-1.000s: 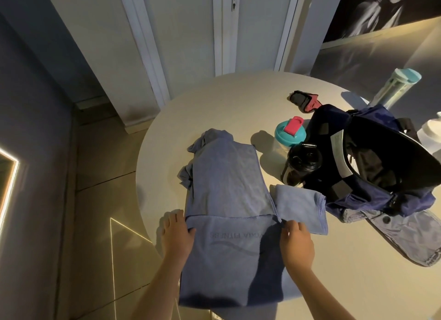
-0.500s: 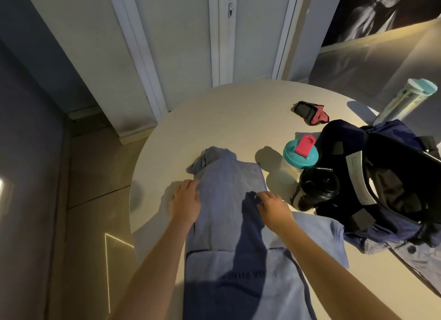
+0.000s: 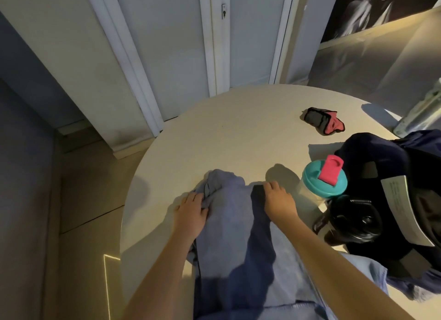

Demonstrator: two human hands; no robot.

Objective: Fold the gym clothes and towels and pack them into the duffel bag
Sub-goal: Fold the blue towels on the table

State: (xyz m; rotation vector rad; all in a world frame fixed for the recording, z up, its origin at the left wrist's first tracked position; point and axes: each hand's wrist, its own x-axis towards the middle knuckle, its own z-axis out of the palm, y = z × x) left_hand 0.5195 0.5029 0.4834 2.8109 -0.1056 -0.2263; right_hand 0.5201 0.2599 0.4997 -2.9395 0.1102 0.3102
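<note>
On the round, pale-topped table (image 3: 238, 138), a blue shirt (image 3: 229, 236) lies lengthwise. Its near part runs off the bottom of the view and its far end is bunched toward the table's middle. The left hand (image 3: 191, 214) grips the bunched folds at the shirt's far left corner, fingers curled into the cloth. The right hand (image 3: 279, 202) holds the far right corner, fingers bent over that edge. Both forearms throw dark shadows across the fabric.

At the table's right side, a navy duffel bag (image 3: 372, 152) sits open. Between bag and shirt stand a clear shaker with teal lid (image 3: 324, 179) and a black-lidded bottle (image 3: 353, 222). A red-and-black cloth item (image 3: 319, 121) lies apart on the far side.

Beyond the table are white panelled doors (image 3: 181, 45). A tiled floor (image 3: 83, 200) carries a thin light line (image 3: 106, 284), and a dark poster (image 3: 370, 7) hangs at upper right.
</note>
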